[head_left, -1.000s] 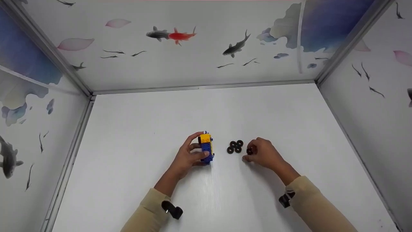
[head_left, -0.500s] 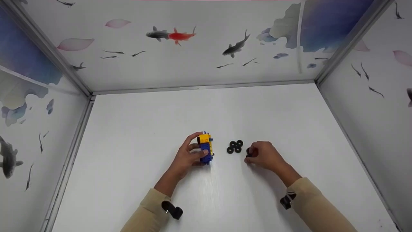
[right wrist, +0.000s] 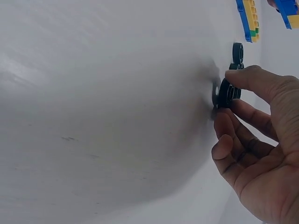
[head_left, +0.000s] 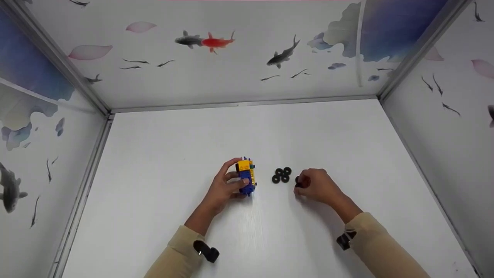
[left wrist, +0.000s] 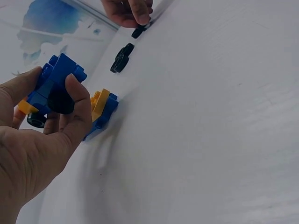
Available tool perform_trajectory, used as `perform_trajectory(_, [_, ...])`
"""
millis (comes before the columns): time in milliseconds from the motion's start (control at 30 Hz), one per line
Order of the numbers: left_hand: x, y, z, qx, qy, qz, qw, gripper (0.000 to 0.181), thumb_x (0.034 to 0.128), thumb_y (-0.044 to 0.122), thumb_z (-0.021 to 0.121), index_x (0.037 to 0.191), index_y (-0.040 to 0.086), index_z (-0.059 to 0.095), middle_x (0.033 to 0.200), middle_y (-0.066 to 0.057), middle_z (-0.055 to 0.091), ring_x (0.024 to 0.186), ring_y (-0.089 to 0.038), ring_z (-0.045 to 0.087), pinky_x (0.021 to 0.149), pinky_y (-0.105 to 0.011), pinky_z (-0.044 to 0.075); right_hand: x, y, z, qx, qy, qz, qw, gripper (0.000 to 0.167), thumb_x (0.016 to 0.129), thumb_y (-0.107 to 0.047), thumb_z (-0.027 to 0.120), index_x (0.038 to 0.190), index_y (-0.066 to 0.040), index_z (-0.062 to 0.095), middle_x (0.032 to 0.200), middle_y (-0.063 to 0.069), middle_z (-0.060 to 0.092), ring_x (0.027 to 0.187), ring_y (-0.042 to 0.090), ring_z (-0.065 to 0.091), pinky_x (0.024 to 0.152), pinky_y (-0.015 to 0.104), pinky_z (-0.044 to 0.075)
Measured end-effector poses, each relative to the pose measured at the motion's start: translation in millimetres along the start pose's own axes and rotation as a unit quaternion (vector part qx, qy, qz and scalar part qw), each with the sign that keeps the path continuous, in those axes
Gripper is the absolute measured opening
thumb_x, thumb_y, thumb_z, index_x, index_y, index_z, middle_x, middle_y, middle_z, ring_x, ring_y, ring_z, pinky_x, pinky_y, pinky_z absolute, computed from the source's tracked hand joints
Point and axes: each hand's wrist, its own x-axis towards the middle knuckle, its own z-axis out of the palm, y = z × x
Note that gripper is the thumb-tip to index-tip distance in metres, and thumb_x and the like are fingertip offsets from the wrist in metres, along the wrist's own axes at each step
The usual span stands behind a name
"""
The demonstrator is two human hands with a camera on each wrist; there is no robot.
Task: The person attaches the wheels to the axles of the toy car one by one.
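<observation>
My left hand (head_left: 222, 189) grips a toy car of blue and yellow building blocks (head_left: 246, 181). In the left wrist view, this block car (left wrist: 55, 84) is tilted above the table, with dark wheels on it. Behind it, a second blue-and-yellow block piece (left wrist: 103, 108) stands on the table. My right hand (head_left: 318, 185) pinches a black toy wheel (right wrist: 227, 93) between thumb and finger, close to the tabletop. Fingers partly hide that wheel in the head view. Several loose black wheels (head_left: 281, 175) lie clustered between the two hands.
The white table (head_left: 173, 143) is bounded by a printed back wall (head_left: 247, 77) and side walls, with grey metal edging where they meet. A dark strap-like device (head_left: 206, 251) sits at the left sleeve, another (head_left: 345, 239) at the right.
My right hand has drawn its finger and thumb together on the wheel and shifted slightly right. The left hand and the block car have barely moved; the clustered wheels lie as before.
</observation>
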Motion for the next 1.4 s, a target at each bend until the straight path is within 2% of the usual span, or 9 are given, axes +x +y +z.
perform_trajectory(400, [0.0, -2.3, 1.4, -0.006, -0.012, 0.010, 0.9999, 0.077, 0.0998, 0.025, 0.085, 0.164, 0.042, 0.045, 0.150, -0.022, 0.059, 0.123, -0.038, 0.072, 0.090, -0.047, 0.069, 3.4, -9, -6, 0.024, 0.039, -0.057, 0.9973, 0.021, 0.093, -0.013, 0.087, 0.113, -0.005, 0.084, 0.096, 0.006, 0.072, 0.087, 0.017, 0.068, 0.074, 0.025, 0.056])
perform_trajectory(733, [0.0, -2.7, 2.1, -0.003, -0.008, 0.005, 0.9999, 0.078, 0.0993, 0.027, 0.086, 0.164, 0.043, 0.045, 0.151, -0.022, 0.059, 0.123, -0.037, 0.072, 0.092, -0.047, 0.069, 9.6, -19, -4, 0.076, 0.055, -0.104, 0.9902, 0.028, 0.097, -0.007, 0.085, 0.124, -0.003, 0.081, 0.113, 0.009, 0.077, 0.099, 0.022, 0.079, 0.085, 0.031, 0.066])
perform_trajectory(1133, [-1.3, -1.2, 4.4, -0.008, -0.009, -0.002, 0.9999, 0.079, 0.0999, 0.023, 0.085, 0.165, 0.043, 0.046, 0.152, -0.022, 0.059, 0.122, -0.037, 0.073, 0.093, -0.047, 0.069, 17.6, -30, 1, 0.149, 0.055, -0.092, 0.9830, 0.035, 0.098, -0.005, 0.083, 0.132, -0.002, 0.078, 0.123, 0.011, 0.079, 0.113, 0.029, 0.080, 0.094, 0.029, 0.065])
perform_trajectory(1400, [-1.7, -0.7, 7.5, -0.007, -0.005, -0.005, 1.0000, 0.078, 0.0996, 0.022, 0.085, 0.164, 0.044, 0.047, 0.154, -0.022, 0.058, 0.122, -0.038, 0.073, 0.092, -0.046, 0.069, 21.4, -37, 5, 0.190, 0.057, -0.086, 0.9765, 0.036, 0.098, -0.002, 0.082, 0.134, -0.003, 0.076, 0.127, 0.014, 0.078, 0.114, 0.031, 0.080, 0.086, 0.020, 0.063])
